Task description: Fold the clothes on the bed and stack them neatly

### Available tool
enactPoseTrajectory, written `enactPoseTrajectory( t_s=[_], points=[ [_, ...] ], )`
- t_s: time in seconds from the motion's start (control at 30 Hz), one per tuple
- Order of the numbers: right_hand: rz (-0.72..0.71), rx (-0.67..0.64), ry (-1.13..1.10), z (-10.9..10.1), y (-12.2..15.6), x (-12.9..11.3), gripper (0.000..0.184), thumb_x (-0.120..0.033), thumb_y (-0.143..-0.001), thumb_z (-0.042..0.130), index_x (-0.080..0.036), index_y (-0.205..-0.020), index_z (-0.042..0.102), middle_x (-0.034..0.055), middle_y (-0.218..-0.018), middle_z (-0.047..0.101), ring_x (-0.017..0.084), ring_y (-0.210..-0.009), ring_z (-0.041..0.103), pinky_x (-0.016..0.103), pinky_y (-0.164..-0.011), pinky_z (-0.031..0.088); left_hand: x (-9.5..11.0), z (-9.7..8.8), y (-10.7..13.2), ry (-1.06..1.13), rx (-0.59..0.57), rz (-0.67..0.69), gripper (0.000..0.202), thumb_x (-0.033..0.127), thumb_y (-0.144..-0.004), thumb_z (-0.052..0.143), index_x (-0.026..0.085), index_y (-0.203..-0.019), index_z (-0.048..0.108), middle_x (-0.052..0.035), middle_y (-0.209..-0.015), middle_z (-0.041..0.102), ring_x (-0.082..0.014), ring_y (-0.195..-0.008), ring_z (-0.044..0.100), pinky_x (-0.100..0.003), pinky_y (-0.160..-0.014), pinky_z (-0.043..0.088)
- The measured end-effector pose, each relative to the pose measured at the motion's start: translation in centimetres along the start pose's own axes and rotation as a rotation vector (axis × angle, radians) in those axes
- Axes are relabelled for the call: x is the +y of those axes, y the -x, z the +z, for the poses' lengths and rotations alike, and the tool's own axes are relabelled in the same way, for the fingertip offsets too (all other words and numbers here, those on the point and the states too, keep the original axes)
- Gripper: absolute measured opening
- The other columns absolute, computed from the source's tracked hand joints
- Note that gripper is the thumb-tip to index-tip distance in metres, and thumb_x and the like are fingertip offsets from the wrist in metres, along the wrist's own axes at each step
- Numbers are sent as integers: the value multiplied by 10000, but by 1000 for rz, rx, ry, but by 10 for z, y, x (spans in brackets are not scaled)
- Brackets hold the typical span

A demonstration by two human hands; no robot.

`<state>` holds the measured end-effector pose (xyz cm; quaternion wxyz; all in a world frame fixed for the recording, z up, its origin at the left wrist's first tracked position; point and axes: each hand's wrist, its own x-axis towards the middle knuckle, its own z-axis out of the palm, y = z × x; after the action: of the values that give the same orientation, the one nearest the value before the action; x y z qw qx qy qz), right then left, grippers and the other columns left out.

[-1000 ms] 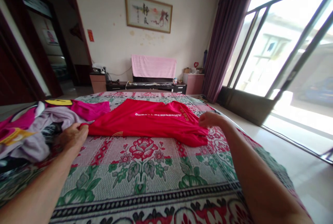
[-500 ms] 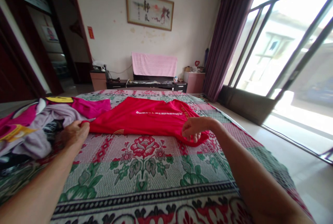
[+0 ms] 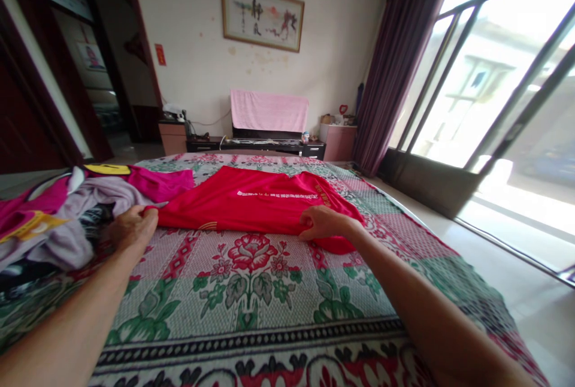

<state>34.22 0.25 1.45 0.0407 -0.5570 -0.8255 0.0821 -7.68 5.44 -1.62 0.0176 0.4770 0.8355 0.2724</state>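
A red shirt (image 3: pixel 251 204) with white lettering lies spread on the flowered bedspread (image 3: pixel 251 309). My left hand (image 3: pixel 132 228) pinches the shirt's left edge, fingers closed on the cloth. My right hand (image 3: pixel 321 222) rests on the shirt's near right part, fingers curled and gripping the fabric close to the lower hem. Both forearms reach in from the bottom of the view.
A heap of clothes (image 3: pixel 58 219), pink, grey and magenta, lies on the bed's left side. Beyond the bed stand a low dark cabinet with a pink cloth (image 3: pixel 268 112) over it, a doorway on the left and large windows with a purple curtain (image 3: pixel 395 63) on the right.
My right hand has moved left from the shirt's right edge onto its near middle, drawing the cloth inward. My left hand has stayed at the left edge.
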Motion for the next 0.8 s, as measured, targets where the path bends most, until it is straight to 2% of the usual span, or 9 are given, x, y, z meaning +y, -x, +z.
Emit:
enactPoseTrajectory(
  t_s=[0.13, 0.23, 0.3, 0.4, 0.5, 0.57, 0.67, 0.73, 0.8],
  points=[
    [35, -103, 84, -1, 4, 3, 279, -291, -633, 690, -190, -893, 689, 27, -823, 658, 129, -689, 531, 233, -577, 345, -4, 5, -5, 6, 7, 13, 483, 421, -767, 378, 182, -1087, 651, -113, -910, 694, -236, -747, 603, -249, -522, 378],
    [87, -192, 122, -6, 7, 8, 309, -308, -604, 709, -192, -889, 690, 15, -757, 641, 120, -623, 500, 243, -547, 329, -5, 6, -7, 3, 3, 20, 494, 417, -765, 376, 176, -1098, 649, -124, -932, 691, -244, -757, 601, -261, -538, 386],
    [99, -205, 137, -7, 9, 9, 289, -339, -614, 705, -184, -857, 687, 7, -703, 621, 112, -586, 473, 246, -526, 303, -4, 5, -6, 3, -2, 12, 497, 414, -761, 383, 172, -1103, 649, -132, -953, 689, -249, -764, 600, -268, -548, 396],
    [79, -131, 133, -7, 9, 5, 271, -356, -649, 683, -170, -846, 675, 11, -709, 618, 110, -596, 479, 245, -529, 295, -3, 5, -6, 13, -17, -3, 503, 415, -760, 387, 169, -1117, 643, -140, -979, 686, -253, -774, 602, -274, -560, 405],
    [71, -62, 119, -3, 7, 0, 369, -363, -657, 683, -169, -969, 660, 36, -819, 649, 133, -678, 527, 240, -564, 328, -4, 6, -7, 29, -13, -4, 502, 414, -757, 396, 173, -1124, 639, -139, -993, 684, -258, -803, 603, -277, -579, 410],
    [65, -80, 147, -1, 6, 0, 411, -340, -647, 689, -172, -1022, 657, 54, -877, 663, 155, -731, 548, 243, -587, 347, -5, 7, -8, 37, -7, -4, 494, 409, -754, 402, 176, -1116, 642, -134, -983, 686, -260, -812, 602, -276, -581, 408],
    [-4, -123, 188, -3, 5, 6, 249, -198, -691, 609, -168, -923, 696, 57, -851, 679, 152, -730, 555, 247, -627, 367, -4, 6, -7, 38, -7, 3, 486, 410, -756, 396, 178, -1100, 649, -123, -949, 688, -251, -791, 601, -269, -567, 399],
    [-27, -63, 163, -8, 5, 11, 218, -118, -718, 536, -157, -851, 703, 56, -826, 683, 143, -719, 554, 247, -658, 380, -4, 5, -5, 35, -7, 17, 489, 413, -757, 388, 176, -1092, 654, -121, -926, 689, -247, -766, 598, -269, -557, 395],
    [10, 43, 99, -16, 6, 17, 228, -97, -744, 497, -144, -841, 698, 62, -833, 685, 142, -726, 559, 247, -678, 393, -3, 4, -4, 40, 5, 16, 502, 417, -754, 383, 172, -1097, 655, -122, -918, 691, -244, -747, 595, -270, -555, 397]
  ],
)
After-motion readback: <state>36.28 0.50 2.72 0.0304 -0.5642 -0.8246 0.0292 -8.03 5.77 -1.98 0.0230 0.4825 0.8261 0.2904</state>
